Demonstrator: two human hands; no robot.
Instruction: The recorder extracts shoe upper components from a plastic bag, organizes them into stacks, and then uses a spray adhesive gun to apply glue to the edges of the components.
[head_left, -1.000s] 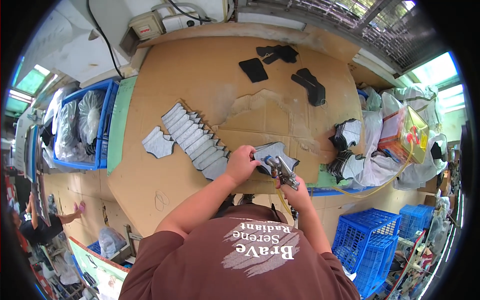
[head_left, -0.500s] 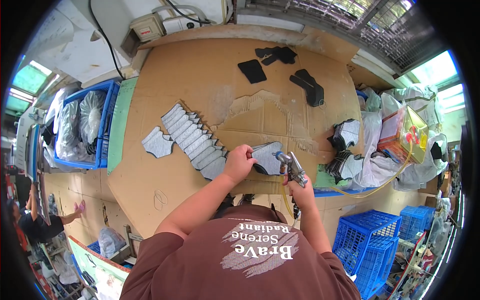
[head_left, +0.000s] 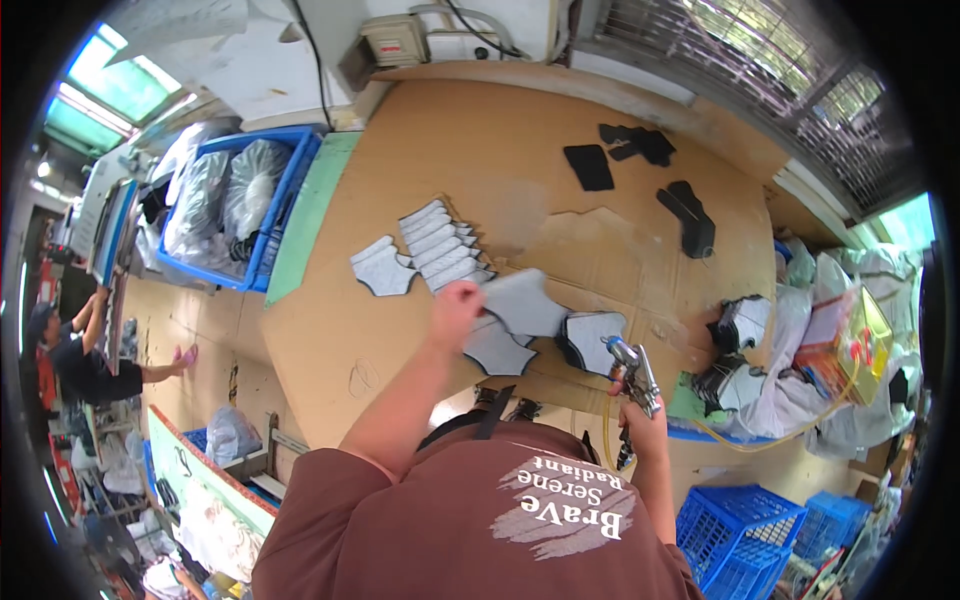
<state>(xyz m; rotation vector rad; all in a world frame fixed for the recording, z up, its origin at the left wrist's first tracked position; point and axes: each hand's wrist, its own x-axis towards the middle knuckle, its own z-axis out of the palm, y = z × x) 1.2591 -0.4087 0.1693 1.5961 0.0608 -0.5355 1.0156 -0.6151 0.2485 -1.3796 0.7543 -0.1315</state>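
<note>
My left hand [head_left: 458, 308] pinches the edge of a grey fabric piece [head_left: 527, 302], blurred by motion and raised over the table. Just below it another grey cut piece [head_left: 498, 350] lies near the table's front edge. A fanned row of grey pieces [head_left: 438, 240] stretches away beyond my left hand, with a single grey piece [head_left: 383, 266] to its left. In my right hand [head_left: 645, 428] is a metal spray gun [head_left: 640, 376], fingers wrapped round its handle. Its nozzle is close to a stack of dark-edged grey pieces [head_left: 594, 330].
Black cut pieces [head_left: 588, 168] lie at the back of the cardboard-covered table [head_left: 450, 130]. More stacked pieces [head_left: 735, 385] sit at the right, beside a yellow hose [head_left: 790, 435] running to a tin [head_left: 850, 340]. A blue crate [head_left: 285, 190] stands left; a co-worker [head_left: 85, 340] is farther left.
My left hand has lifted a grey piece from near the stack and carried it leftward over the fanned row. My right hand still holds the spray gun. The whole view has shifted.
</note>
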